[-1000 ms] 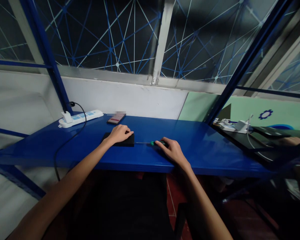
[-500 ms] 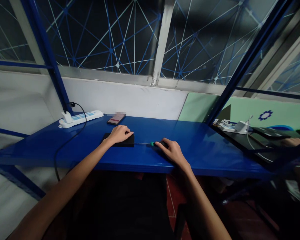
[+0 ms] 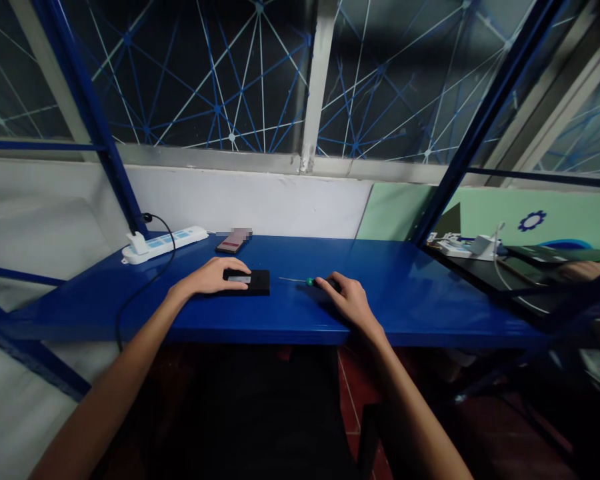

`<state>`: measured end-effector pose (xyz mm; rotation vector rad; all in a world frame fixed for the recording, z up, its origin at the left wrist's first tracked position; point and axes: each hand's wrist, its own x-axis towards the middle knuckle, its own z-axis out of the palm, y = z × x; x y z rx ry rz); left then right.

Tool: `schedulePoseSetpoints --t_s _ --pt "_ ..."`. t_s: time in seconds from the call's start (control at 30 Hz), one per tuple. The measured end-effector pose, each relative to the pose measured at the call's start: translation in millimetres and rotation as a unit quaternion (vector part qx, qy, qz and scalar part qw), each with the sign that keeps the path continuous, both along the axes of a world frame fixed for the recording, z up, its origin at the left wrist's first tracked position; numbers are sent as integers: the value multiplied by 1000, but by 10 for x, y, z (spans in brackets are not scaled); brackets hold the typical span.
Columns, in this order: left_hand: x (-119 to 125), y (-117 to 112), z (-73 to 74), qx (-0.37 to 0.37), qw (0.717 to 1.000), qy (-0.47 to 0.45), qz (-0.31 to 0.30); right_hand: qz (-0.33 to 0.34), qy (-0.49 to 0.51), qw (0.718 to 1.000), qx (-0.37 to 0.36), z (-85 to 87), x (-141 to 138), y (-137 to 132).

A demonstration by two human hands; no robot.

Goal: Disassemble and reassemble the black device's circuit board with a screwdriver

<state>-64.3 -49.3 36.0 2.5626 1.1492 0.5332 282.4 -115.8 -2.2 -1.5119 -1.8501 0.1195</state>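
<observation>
A flat black device (image 3: 253,281) with a small grey label lies on the blue table (image 3: 405,300). My left hand (image 3: 207,278) rests on its left end, fingers stretched flat over it. Right of the device lies a small screwdriver (image 3: 300,281) with a green and black handle and a thin shaft pointing left. My right hand (image 3: 349,300) is closed round the handle's black end.
A white power strip (image 3: 163,243) with a plug and black cable sits at the table's back left. A phone (image 3: 234,241) lies beside it. At the right, another desk holds white adapters (image 3: 467,248), and another person's hand (image 3: 583,270) shows there.
My left hand has slid left along the black device, uncovering its grey label. The screwdriver's shaft has moved away from the device, and the view has shifted slightly.
</observation>
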Motion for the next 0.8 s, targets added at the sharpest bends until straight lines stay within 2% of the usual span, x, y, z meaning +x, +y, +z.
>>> schedulePoseSetpoints --t_s 0.13,0.3,0.43,0.57,0.67,0.8 --pt "-98 -37 17 -8 999 35 -19 -4 1 1000 -3 3 4 6" --pt "43 5 -69 28 999 33 1 -15 14 1000 19 -14 15 16" --pt "296 -22 -138 73 996 28 32 -39 49 997 53 -20 16 22" --pt "668 -31 -181 118 987 69 88 -45 52 996 57 -13 12 13" --pt "947 8 -182 141 973 112 142 -46 50 996 52 -9 9 6" --pt "1192 123 -148 156 958 162 177 -48 52 996 54 -11 11 5"
